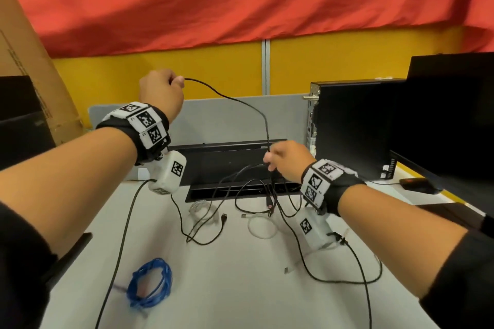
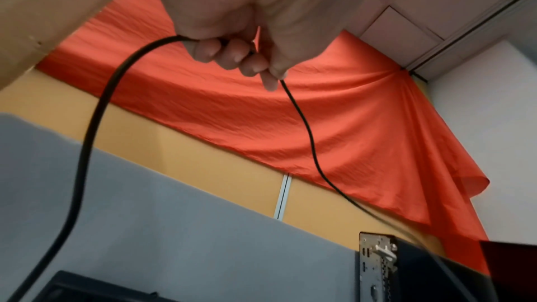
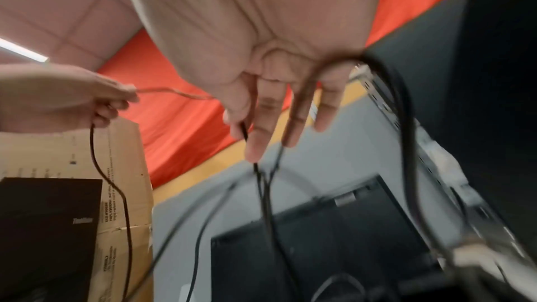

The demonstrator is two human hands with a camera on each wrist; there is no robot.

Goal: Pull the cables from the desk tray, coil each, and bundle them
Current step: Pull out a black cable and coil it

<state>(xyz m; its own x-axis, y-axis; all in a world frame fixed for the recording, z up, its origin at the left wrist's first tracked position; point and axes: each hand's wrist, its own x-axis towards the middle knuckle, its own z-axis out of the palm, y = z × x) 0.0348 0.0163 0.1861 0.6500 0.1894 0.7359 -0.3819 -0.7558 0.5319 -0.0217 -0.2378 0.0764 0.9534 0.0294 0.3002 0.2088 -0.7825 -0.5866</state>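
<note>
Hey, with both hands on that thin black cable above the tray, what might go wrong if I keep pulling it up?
1. The thin black cable, held by the left hand and right hand, runs down into a tangle of loose black cables at the black desk tray; pulling may tighten a snag.
2. It could drag neighbours, such as the white coiled cable, across the desk.
3. The right hand's grip looks loose, so it may slip.

Thin black cable (image 1: 242,101) strung in the air, arcing from up left down to right, over the desk tray (image 1: 235,165): a black slot w/ lid up at the desk's back edge. More black cables (image 1: 213,211) spill from the tray in loose loops. White cable (image 1: 260,227) loosely looped near them. Blue cable (image 1: 151,284) coiled, front left, well apart.
</note>
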